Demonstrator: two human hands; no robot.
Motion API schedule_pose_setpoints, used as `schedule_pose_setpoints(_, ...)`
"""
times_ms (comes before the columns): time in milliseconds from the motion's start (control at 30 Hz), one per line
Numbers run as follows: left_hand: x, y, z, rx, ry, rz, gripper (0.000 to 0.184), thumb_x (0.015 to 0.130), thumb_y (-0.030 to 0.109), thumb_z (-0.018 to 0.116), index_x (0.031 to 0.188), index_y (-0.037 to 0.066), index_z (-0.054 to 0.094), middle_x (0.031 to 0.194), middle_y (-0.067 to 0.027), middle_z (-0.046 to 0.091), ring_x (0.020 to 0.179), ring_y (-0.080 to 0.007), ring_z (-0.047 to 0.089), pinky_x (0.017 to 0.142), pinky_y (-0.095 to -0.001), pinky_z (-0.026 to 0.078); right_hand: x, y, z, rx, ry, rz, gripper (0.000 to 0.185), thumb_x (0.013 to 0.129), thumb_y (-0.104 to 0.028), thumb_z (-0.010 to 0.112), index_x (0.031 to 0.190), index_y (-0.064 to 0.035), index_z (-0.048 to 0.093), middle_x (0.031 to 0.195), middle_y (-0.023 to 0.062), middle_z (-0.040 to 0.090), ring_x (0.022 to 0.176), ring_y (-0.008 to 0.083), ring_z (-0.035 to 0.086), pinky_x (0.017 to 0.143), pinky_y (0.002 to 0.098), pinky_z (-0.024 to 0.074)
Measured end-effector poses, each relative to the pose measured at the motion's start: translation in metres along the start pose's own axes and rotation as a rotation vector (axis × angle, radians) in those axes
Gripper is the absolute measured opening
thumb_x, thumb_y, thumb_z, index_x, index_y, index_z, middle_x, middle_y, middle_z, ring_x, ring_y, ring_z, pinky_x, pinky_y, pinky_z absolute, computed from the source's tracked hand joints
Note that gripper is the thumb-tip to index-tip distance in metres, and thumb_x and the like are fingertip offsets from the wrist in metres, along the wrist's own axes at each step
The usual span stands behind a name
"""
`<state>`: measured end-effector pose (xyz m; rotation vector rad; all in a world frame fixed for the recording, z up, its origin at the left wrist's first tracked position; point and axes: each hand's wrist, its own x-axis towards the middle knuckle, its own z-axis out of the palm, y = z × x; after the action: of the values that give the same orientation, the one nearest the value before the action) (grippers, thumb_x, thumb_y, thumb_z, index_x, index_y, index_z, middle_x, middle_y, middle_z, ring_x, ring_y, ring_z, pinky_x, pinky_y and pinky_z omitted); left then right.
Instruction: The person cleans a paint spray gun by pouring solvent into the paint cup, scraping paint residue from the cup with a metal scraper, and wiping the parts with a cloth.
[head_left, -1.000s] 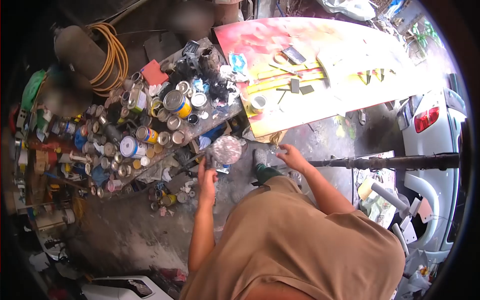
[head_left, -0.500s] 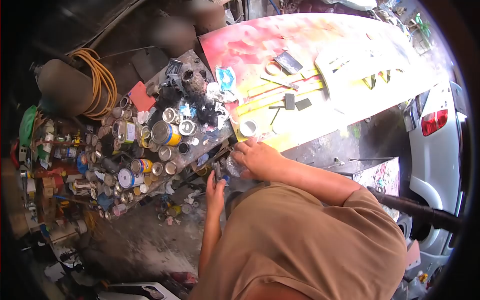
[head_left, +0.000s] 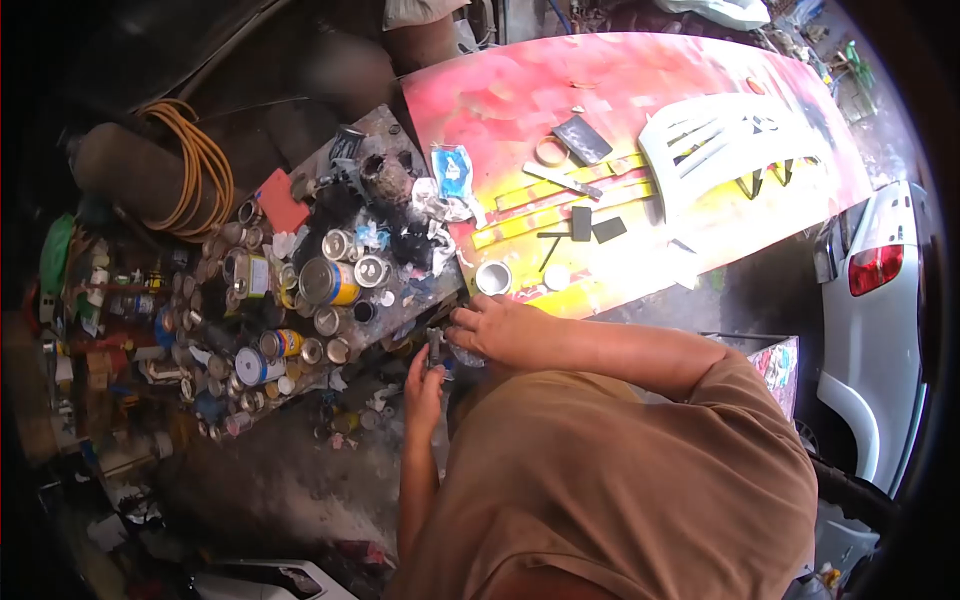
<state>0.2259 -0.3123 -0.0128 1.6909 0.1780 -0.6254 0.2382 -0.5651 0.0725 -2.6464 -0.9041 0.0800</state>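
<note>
My left hand (head_left: 424,398) is closed around a small grey metal-looking piece (head_left: 434,346) that stands up between thumb and fingers; its kind cannot be made out. My right hand (head_left: 497,328) reaches in from the right with fingers curled over a clear plastic container (head_left: 464,356), perhaps a bottle, mostly covered by the hand. The two hands are close together in front of my body, below the bench corner. Just beyond the right hand, a white cup (head_left: 493,278) stands on the yellow edge of a painted board (head_left: 620,260).
Paint cans (head_left: 328,280) crowd the bench (head_left: 425,292) at left. On the board lie a white plastic car part (head_left: 735,135), a tape roll (head_left: 551,151), a dark sanding block (head_left: 582,139) and yellow strips (head_left: 570,180). A white car (head_left: 875,330) stands at right.
The left hand's fingers have closed in on the grey piece. My right hand has shifted slightly left and down with the clear container. The blue cap-like bit beside the left hand no longer shows.
</note>
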Motion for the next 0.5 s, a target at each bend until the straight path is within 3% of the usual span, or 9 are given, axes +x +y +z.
schedule_pose_setpoints(167, 0.017, 0.009, 0.011, -0.131, -0.132, 0.013, 0.055, 0.094, 0.018, 0.055, 0.145, 0.001, 0.044, 0.078, 0.0009, 0.053, 0.064, -0.0061, 0.045, 0.057, -0.0202, 0.037, -0.012, 0.006, -0.059, 0.114, -0.055, 0.007, 0.065, 0.075, -0.018, 0.074, 0.135, -0.0082, 0.054, 0.133, 0.0126, 0.053, 0.119, 0.0316, 0.052, 0.098, 0.0416, 0.0457)
schedule_pose_setpoints(267, 0.026, 0.016, 0.024, -0.245, -0.184, 0.009, 0.056, 0.096, 0.019, 0.054, 0.146, -0.001, 0.041, 0.079, -0.0001, 0.053, 0.066, -0.007, 0.046, 0.059, -0.0207, 0.038, -0.03, 0.026, -0.084, 0.505, 0.262, 0.032, 0.067, 0.078, -0.019, 0.075, 0.139, -0.0078, 0.051, 0.132, 0.0117, 0.053, 0.119, 0.0306, 0.051, 0.1, 0.0396, 0.0441)
schedule_pose_setpoints(333, 0.031, 0.022, 0.031, -0.278, -0.194, 0.018, 0.057, 0.097, 0.022, 0.054, 0.147, -0.001, 0.039, 0.08, -0.0006, 0.053, 0.066, -0.0078, 0.046, 0.06, -0.0215, 0.038, -0.052, 0.045, -0.082, 0.983, 0.371, 0.289, 0.069, 0.08, -0.025, 0.075, 0.141, -0.0073, 0.048, 0.133, 0.01, 0.053, 0.12, 0.0264, 0.051, 0.101, 0.0375, 0.0423)
schedule_pose_setpoints(400, 0.034, 0.027, 0.03, -0.228, -0.23, 0.047, 0.062, 0.095, 0.022, 0.062, 0.148, 0.0, 0.038, 0.093, -0.0002, 0.057, 0.071, -0.0069, 0.049, 0.063, -0.0213, 0.04, -0.079, 0.077, -0.066, 1.334, 0.443, 0.542, 0.067, 0.084, -0.031, 0.072, 0.142, -0.0075, 0.047, 0.133, 0.0082, 0.054, 0.12, 0.0223, 0.052, 0.102, 0.0371, 0.0414)
schedule_pose_setpoints(500, 0.032, 0.045, 0.046, -0.133, -0.22, 0.138, 0.069, 0.089, 0.012, 0.071, 0.148, 0.003, 0.038, 0.112, 0.0011, 0.059, 0.079, -0.0058, 0.054, 0.067, -0.0209, 0.045, -0.138, 0.125, 0.01, 1.633, 0.667, 0.739, 0.058, 0.094, -0.038, 0.061, 0.141, -0.0088, 0.046, 0.134, 0.0085, 0.054, 0.122, 0.0226, 0.053, 0.102, 0.04, 0.043)
